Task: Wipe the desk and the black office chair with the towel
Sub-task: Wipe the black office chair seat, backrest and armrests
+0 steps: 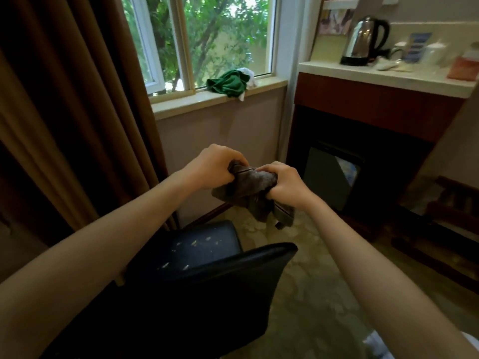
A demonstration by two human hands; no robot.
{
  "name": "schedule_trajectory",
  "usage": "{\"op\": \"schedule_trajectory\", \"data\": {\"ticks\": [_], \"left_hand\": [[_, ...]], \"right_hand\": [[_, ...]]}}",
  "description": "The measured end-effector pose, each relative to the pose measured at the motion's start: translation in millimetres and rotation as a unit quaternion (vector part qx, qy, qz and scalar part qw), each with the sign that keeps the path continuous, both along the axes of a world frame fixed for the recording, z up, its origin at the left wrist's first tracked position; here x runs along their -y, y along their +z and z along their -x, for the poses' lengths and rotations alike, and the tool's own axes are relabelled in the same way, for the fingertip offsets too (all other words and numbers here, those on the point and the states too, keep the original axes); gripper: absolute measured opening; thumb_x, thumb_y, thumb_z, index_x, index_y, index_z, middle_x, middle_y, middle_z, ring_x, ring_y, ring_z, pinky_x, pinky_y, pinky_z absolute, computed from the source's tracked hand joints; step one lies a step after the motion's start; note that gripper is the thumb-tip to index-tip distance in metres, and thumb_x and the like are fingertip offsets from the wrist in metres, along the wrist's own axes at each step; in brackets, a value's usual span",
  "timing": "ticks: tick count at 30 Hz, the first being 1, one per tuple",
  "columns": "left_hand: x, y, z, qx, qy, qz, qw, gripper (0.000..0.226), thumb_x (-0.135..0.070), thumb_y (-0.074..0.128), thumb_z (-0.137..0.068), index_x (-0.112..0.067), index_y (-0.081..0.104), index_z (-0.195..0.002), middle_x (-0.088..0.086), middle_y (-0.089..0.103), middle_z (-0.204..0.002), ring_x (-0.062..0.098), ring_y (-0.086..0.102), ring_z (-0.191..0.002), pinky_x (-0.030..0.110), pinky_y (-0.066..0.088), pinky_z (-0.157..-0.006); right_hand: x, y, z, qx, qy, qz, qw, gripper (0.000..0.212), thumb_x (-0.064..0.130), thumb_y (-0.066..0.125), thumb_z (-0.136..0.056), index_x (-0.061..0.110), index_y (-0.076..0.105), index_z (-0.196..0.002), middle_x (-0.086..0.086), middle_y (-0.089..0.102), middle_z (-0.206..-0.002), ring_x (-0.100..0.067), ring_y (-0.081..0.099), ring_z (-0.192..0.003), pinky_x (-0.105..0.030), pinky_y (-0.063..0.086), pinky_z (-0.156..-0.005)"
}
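Note:
A dark grey-brown towel (252,189) is bunched in the air between both my hands, above the floor just beyond the chair. My left hand (212,167) grips its left end with curled fingers. My right hand (281,182) grips the right end, and a loose tail of cloth hangs down below it. The black office chair (207,278) stands below my arms, its seat flecked with pale worn spots and its backrest nearest me. The desk (383,99), wood-fronted with a white top, stands at the right.
A kettle (364,41), cups and small items crowd the white desk top. A green and white cloth (229,84) lies on the windowsill (197,99). Brown curtains (72,112) hang at the left. A dark mini fridge (334,174) sits under the desk. A wooden rack stands low at right.

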State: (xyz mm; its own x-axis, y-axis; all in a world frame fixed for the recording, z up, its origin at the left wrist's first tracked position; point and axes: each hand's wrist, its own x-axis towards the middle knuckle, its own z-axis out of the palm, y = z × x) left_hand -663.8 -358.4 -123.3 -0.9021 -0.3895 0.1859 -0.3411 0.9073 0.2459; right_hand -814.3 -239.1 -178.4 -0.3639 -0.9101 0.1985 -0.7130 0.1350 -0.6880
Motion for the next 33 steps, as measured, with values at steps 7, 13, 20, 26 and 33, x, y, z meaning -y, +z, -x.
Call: {"op": "schedule_trajectory", "data": {"ticks": [7, 13, 20, 26, 33], "left_hand": [[22.0, -18.5, 0.0, 0.03, 0.078, -0.014, 0.996, 0.032, -0.01, 0.061, -0.081, -0.025, 0.068, -0.108, -0.003, 0.068, -0.101, 0.012, 0.06, -0.092, 0.032, 0.051, -0.085], [21.5, -33.9, 8.1, 0.042, 0.196, -0.059, 0.978, 0.03, -0.012, 0.064, -0.082, -0.025, 0.068, -0.108, -0.005, 0.067, -0.102, 0.011, 0.06, -0.096, 0.033, 0.051, -0.089], [2.2, -36.4, 11.8, 0.017, 0.339, -0.085, 0.937, 0.031, -0.01, 0.064, -0.083, -0.025, 0.066, -0.11, -0.004, 0.066, -0.106, 0.011, 0.059, -0.102, 0.032, 0.05, -0.091], [-9.9, -41.0, -22.5, 0.021, 0.438, -0.088, 0.894, 0.034, -0.005, 0.06, -0.083, -0.023, 0.067, -0.111, -0.004, 0.064, -0.11, 0.011, 0.057, -0.104, 0.025, 0.046, -0.086], [-11.2, -42.4, -47.4, 0.04, 0.484, -0.099, 0.869, 0.036, -0.005, 0.058, -0.083, -0.023, 0.065, -0.114, -0.004, 0.064, -0.114, 0.012, 0.057, -0.106, 0.029, 0.048, -0.089]], "right_hand": [[46.2, -17.3, 17.7, 0.037, 0.118, -0.056, 0.991, 0.053, -0.003, 0.069, -0.067, 0.022, 0.058, -0.112, -0.005, 0.055, -0.108, -0.019, 0.055, -0.098, -0.027, 0.048, -0.08], [72.6, -33.9, 40.4, 0.092, 0.25, -0.092, 0.959, 0.048, -0.003, 0.068, -0.067, 0.024, 0.058, -0.106, 0.001, 0.062, -0.098, -0.014, 0.06, -0.092, -0.023, 0.051, -0.074], [103.6, -36.2, 46.6, 0.147, 0.343, -0.128, 0.919, 0.051, -0.007, 0.067, -0.069, 0.02, 0.058, -0.111, 0.001, 0.063, -0.099, -0.015, 0.06, -0.096, -0.025, 0.053, -0.078], [128.9, -45.9, 9.0, 0.128, 0.444, -0.141, 0.876, 0.048, -0.007, 0.067, -0.068, 0.02, 0.058, -0.107, 0.005, 0.061, -0.093, -0.01, 0.058, -0.09, -0.016, 0.046, -0.065], [147.7, -52.9, -19.3, 0.079, 0.495, -0.145, 0.853, 0.058, -0.001, 0.07, -0.067, 0.017, 0.056, -0.12, 0.0, 0.06, -0.103, -0.015, 0.056, -0.096, -0.017, 0.043, -0.067]]}}
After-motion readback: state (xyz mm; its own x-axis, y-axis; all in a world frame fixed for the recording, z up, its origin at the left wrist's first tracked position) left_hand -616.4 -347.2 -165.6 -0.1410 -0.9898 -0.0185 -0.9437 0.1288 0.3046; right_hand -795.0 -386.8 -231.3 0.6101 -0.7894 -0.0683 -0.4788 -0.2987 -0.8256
